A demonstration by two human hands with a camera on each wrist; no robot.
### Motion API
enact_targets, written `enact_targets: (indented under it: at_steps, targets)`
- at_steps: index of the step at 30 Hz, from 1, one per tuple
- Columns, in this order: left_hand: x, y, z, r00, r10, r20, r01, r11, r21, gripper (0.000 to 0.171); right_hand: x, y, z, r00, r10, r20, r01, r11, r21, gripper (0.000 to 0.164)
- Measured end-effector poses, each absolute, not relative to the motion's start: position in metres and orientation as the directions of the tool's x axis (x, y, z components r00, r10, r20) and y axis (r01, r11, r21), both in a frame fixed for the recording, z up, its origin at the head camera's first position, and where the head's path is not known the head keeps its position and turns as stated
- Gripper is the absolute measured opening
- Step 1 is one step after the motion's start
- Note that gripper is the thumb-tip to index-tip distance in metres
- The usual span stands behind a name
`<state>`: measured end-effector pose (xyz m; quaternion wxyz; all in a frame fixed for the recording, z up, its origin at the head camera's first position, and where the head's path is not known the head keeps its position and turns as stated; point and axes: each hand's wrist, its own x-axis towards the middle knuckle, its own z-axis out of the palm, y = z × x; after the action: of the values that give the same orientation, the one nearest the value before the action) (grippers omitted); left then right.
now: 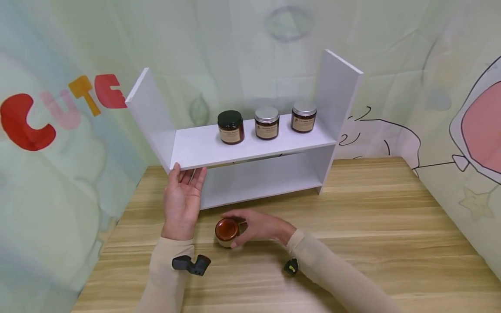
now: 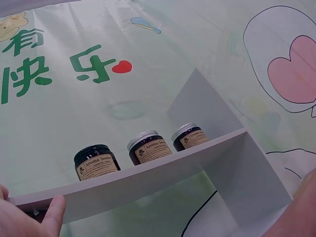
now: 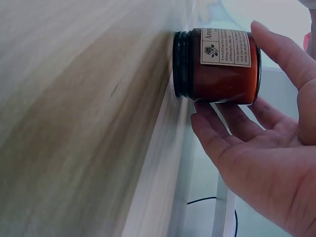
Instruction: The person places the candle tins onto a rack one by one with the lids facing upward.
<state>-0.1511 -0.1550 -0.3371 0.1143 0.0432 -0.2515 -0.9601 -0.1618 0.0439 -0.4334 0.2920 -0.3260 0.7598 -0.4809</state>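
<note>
In the head view, an amber glass jar (image 1: 227, 230) with a paper label stands upside down on the wooden table, its dark lid underneath. My right hand (image 1: 260, 226) holds it from the right, thumb and fingers on opposite sides. The right wrist view shows this jar (image 3: 224, 66) with its dark lid against the wood. A white two-tier shelf (image 1: 203, 150) stands behind it. My left hand (image 1: 183, 200) grips the front edge of its upper board near the left end, thumb at the edge and fingers beneath.
On the upper board stand a black-lidded jar (image 1: 231, 127) and two silver-lidded jars, one in the middle (image 1: 267, 123) and one at the right (image 1: 303, 116). Tall side panels (image 1: 340, 95) rise at both ends. A printed cloth (image 1: 242, 52) hangs behind the wooden table (image 1: 372, 217).
</note>
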Motion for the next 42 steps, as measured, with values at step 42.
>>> enact_targets:
  at_steps: [42]
  targets:
    - [-0.151, -0.155, -0.337, -0.970, -0.242, -0.012, 0.203, -0.839, 0.505, 0.041, -0.158, 0.069, -0.439, -0.760, -0.636, -0.131, -0.113, 0.328, -0.938, 0.059]
